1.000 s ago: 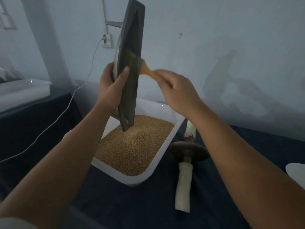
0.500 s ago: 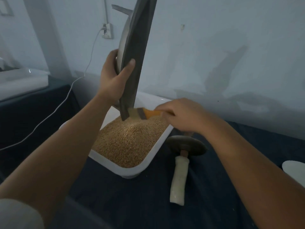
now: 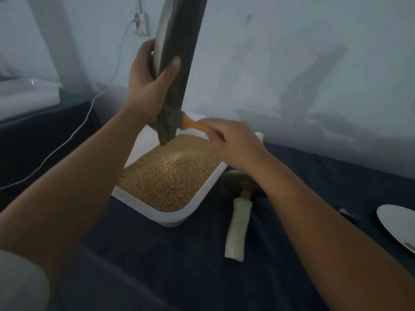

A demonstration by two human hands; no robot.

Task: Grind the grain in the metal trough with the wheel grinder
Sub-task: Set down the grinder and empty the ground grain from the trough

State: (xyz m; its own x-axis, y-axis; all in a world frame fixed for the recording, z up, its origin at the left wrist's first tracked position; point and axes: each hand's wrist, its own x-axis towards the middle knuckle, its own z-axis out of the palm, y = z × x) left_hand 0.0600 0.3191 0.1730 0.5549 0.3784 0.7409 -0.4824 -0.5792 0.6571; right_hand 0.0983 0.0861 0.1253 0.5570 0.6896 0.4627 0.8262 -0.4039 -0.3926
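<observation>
Here the left hand (image 3: pixel 146 86) holds the metal trough (image 3: pixel 179 63) upright (right hand (image 3: pixel 231 144) pinching a brush (image 3: pixel 193 124)).

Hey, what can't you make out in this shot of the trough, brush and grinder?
Head view.
Metal trough: top cut off by the upper edge.
Brush: bristles hidden behind the trough's lower end; handle tip inside the right hand.
Wheel grinder: wheel partly covered by the right forearm.
White plate: cut off by the right edge.
Small dark object beside it: too small to identify.
</observation>
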